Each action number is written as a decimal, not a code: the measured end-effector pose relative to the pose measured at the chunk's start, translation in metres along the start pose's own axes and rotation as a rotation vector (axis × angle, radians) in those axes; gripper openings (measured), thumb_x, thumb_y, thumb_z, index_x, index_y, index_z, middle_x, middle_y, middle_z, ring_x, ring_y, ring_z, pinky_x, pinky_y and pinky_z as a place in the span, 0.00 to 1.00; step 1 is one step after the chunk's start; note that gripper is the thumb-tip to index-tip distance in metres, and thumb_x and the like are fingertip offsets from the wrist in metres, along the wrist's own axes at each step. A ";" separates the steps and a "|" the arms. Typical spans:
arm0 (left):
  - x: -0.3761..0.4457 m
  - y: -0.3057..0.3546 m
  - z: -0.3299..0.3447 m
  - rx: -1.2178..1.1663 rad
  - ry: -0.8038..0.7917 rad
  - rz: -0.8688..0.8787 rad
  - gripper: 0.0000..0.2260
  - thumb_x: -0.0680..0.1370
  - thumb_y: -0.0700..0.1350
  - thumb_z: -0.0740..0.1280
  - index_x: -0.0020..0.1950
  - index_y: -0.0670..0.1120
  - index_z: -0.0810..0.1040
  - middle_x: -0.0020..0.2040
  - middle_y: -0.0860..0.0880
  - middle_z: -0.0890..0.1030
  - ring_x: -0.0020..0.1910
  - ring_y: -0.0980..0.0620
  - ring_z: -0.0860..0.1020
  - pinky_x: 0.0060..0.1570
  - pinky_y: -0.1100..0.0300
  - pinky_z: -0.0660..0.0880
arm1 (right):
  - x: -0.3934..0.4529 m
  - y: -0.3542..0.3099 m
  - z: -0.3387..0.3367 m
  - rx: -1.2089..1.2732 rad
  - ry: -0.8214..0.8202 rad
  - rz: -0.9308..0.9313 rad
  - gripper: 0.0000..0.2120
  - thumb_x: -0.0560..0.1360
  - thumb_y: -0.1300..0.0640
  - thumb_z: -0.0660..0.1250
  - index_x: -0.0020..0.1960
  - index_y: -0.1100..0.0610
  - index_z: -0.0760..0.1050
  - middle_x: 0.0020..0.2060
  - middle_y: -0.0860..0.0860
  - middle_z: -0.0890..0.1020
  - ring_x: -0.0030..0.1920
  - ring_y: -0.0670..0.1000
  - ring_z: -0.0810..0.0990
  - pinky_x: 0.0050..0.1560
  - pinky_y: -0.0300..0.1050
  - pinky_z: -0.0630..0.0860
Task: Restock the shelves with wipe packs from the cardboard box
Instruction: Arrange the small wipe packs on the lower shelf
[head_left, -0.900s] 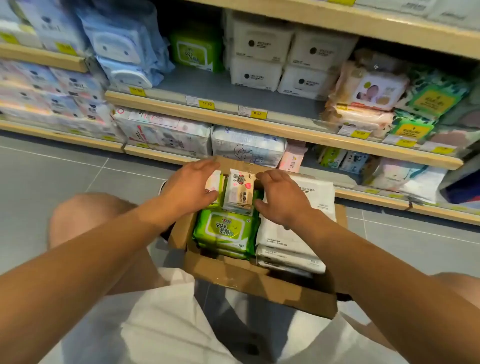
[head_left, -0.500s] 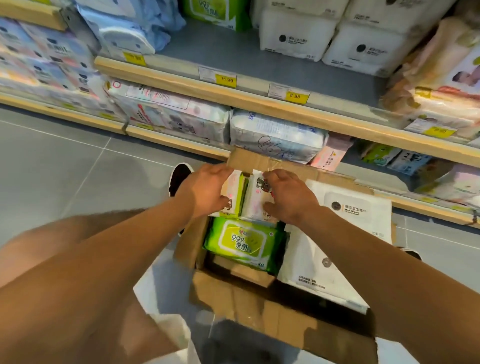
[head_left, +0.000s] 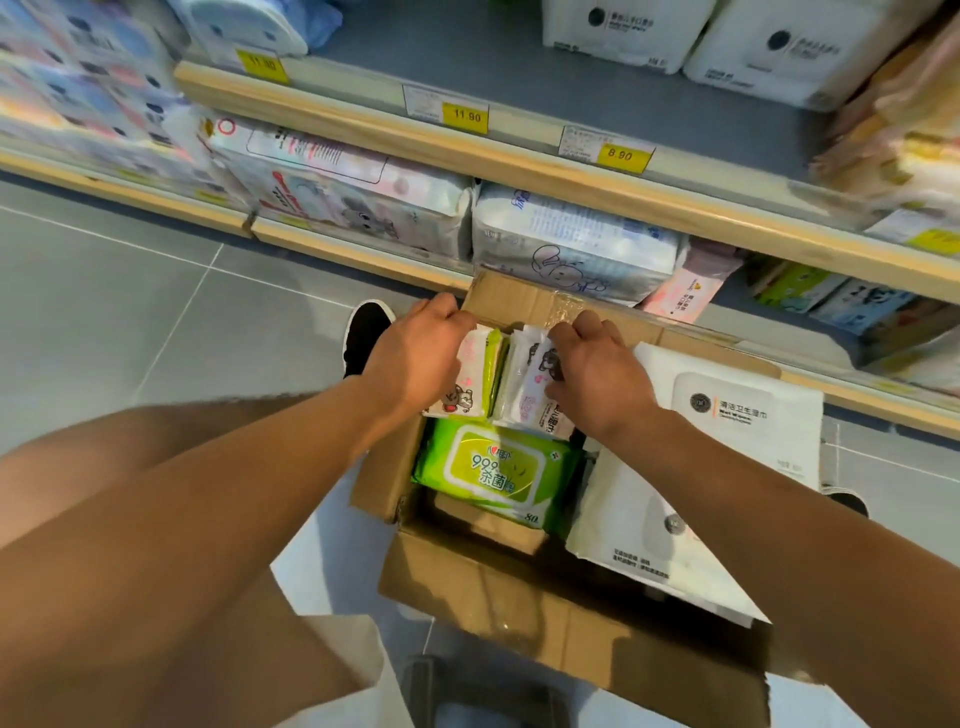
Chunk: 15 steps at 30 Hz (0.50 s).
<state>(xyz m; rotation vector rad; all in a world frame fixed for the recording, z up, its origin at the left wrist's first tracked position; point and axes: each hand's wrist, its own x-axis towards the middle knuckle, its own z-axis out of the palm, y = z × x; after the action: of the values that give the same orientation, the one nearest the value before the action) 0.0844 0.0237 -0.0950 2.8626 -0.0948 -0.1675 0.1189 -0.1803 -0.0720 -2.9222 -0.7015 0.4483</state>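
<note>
An open cardboard box (head_left: 519, 608) sits on the floor before the shelves. At its far end stand small pink-and-white wipe packs (head_left: 530, 384) on edge. My left hand (head_left: 415, 358) grips the left group of these packs, fingers curled over their tops. The right group is held the same way by my right hand (head_left: 597, 374). A green wipe pack (head_left: 498, 470) lies flat below them. A large white wipe pack (head_left: 717, 467) fills the box's right side.
The wooden-edged bottom shelf (head_left: 363, 260) holds large pastel packs just beyond the box. The shelf above (head_left: 519, 161) carries yellow price tags and white packs. My knee (head_left: 130, 467) is at left, a black shoe (head_left: 366, 338) by the box, grey tiled floor at left.
The view has dropped closer to the box. Both hands have stayed on the small upright packs and have curled further over their tops.
</note>
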 end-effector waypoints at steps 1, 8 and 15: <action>-0.001 0.002 -0.006 -0.039 -0.001 -0.011 0.16 0.73 0.36 0.65 0.59 0.45 0.77 0.54 0.45 0.74 0.54 0.43 0.74 0.52 0.47 0.75 | -0.004 0.002 -0.004 0.036 0.004 -0.006 0.20 0.74 0.58 0.68 0.65 0.59 0.69 0.59 0.58 0.72 0.61 0.61 0.70 0.57 0.53 0.72; -0.023 0.032 -0.053 -0.135 0.102 -0.007 0.10 0.75 0.40 0.66 0.54 0.49 0.80 0.52 0.46 0.83 0.51 0.44 0.78 0.48 0.53 0.75 | -0.053 0.019 -0.044 0.186 0.150 -0.029 0.10 0.71 0.65 0.63 0.51 0.57 0.73 0.50 0.59 0.81 0.50 0.63 0.78 0.43 0.48 0.71; -0.028 0.100 -0.092 -0.226 0.261 0.171 0.07 0.74 0.41 0.69 0.51 0.47 0.80 0.47 0.48 0.83 0.46 0.47 0.79 0.41 0.57 0.70 | -0.111 0.074 -0.089 0.159 0.392 0.025 0.13 0.72 0.66 0.65 0.55 0.58 0.78 0.49 0.59 0.79 0.51 0.62 0.77 0.44 0.49 0.71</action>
<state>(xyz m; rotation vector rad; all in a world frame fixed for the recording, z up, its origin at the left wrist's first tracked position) 0.0629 -0.0462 0.0232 2.6081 -0.2504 0.2162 0.0840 -0.2997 0.0292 -2.7469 -0.5446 -0.0687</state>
